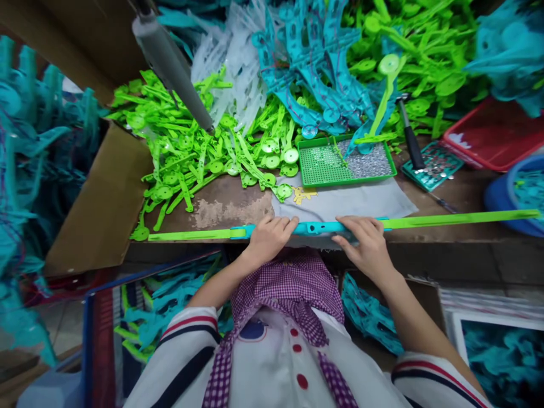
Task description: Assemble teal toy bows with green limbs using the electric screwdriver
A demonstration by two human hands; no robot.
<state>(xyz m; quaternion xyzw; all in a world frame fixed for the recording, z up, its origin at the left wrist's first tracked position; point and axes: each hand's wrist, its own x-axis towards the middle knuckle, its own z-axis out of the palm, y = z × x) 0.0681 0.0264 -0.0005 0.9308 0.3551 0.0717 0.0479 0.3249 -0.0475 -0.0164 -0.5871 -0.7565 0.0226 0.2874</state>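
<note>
A long blue plastic piece (315,228) lies level along the front edge of the workbench. One thin green arm (191,234) sticks out from its left end, and another green arm (463,219) reaches far to the right. My left hand (272,237) is closed over the blue piece left of its middle. Fingers of my right hand (368,243) curl over the same piece near its right end, with the thumb below. Beneath it, a grey cloth (348,199) with a yellow print covers part of the bench.
Green plastic arms (178,153) are heaped at the back left, near a hanging grey powered driver (174,71). A green tray (323,164) holds small metal parts. Right of it are a hammer (410,133), a red tray (495,136) and a blue tub (501,195). Cardboard (102,198) stands left.
</note>
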